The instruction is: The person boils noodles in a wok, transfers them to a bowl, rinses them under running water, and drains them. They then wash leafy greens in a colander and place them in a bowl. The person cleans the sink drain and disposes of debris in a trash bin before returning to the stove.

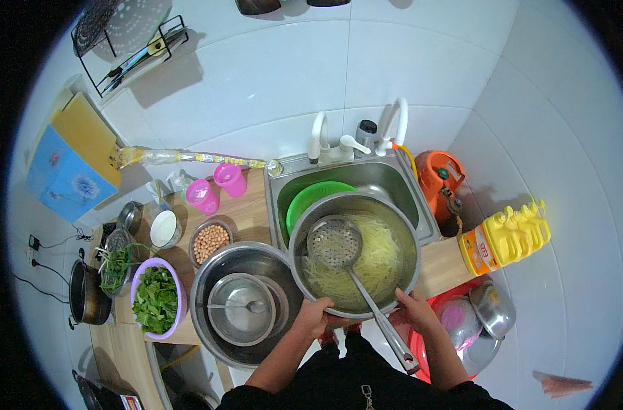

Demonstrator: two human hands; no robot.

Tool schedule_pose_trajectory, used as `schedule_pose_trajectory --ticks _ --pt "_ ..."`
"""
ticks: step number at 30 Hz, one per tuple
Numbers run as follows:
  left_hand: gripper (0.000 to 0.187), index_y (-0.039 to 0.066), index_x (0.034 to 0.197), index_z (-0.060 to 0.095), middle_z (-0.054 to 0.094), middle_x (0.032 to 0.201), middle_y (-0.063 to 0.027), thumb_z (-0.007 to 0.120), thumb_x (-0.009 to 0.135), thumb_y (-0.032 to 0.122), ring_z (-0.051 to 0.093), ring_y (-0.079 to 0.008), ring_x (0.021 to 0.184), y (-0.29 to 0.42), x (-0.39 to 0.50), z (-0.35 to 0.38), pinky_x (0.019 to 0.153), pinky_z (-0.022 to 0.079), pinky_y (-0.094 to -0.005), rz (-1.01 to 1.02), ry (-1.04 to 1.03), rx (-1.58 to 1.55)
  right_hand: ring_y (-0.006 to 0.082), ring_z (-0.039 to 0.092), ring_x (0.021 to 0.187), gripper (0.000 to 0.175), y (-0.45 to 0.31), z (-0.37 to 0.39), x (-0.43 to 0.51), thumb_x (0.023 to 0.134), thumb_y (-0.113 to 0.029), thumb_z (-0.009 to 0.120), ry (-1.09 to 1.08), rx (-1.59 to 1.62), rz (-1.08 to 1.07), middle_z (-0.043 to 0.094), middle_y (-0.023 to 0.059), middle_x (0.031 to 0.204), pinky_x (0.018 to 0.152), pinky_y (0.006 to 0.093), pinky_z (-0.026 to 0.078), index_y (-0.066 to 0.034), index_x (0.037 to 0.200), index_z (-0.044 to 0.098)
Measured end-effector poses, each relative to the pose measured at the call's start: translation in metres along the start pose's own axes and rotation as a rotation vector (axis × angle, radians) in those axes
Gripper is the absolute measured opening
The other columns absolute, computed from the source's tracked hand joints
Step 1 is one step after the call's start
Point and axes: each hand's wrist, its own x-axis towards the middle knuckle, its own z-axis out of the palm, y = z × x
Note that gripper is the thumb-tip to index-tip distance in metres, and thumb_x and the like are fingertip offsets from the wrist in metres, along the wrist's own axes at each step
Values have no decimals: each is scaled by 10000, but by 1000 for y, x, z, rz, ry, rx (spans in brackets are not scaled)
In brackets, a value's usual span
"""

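Observation:
A large stainless steel basin (411, 220) is gripped by its near rim between my left hand (311, 318) and my right hand (416, 312). Inside it, pale yellow-green shreds of a vegetable, perhaps potato (378, 246), lie in liquid. A perforated metal skimmer (334, 241) rests among the shreds, its long handle crossing the near rim and pointing back towards my body. The basin's far part overlaps the steel sink (388, 179). Partly hidden behind it, a green plastic colander (306, 200) sits in the sink.
Left of the basin, a wide steel bowl (204, 287) holds smaller bowls and a spoon. Peanuts (210, 243), leafy greens (156, 300) and pink cups (203, 197) stand on the counter. White faucets (319, 136) rise behind the sink. An orange gas cylinder (434, 179) and yellow oil jugs (496, 243) are at right.

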Motion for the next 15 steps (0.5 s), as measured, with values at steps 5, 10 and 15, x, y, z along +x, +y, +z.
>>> schedule_pose_trajectory --ticks 5,10,15 --pt "373 -81 1095 373 519 971 -211 455 737 -20 592 -356 776 6 21 5 534 561 -475 56 68 -54 265 616 615 509 -27 -7 28 865 -369 483 -54 -111 52 564 201 968 531 354 537 25 1165 367" --pt "378 -91 1092 385 536 968 -216 456 733 1 602 -352 744 11 36 7 525 564 -461 124 86 -80 262 619 625 545 -46 -12 61 860 -408 474 -90 -193 73 563 195 973 531 352 536 28 1172 377" --pt "377 -90 1093 385 540 968 -217 450 734 6 607 -344 728 16 56 3 516 565 -448 145 151 -51 230 612 648 554 -80 -21 73 843 -455 486 -277 -343 298 580 146 926 549 333 519 5 1149 454"
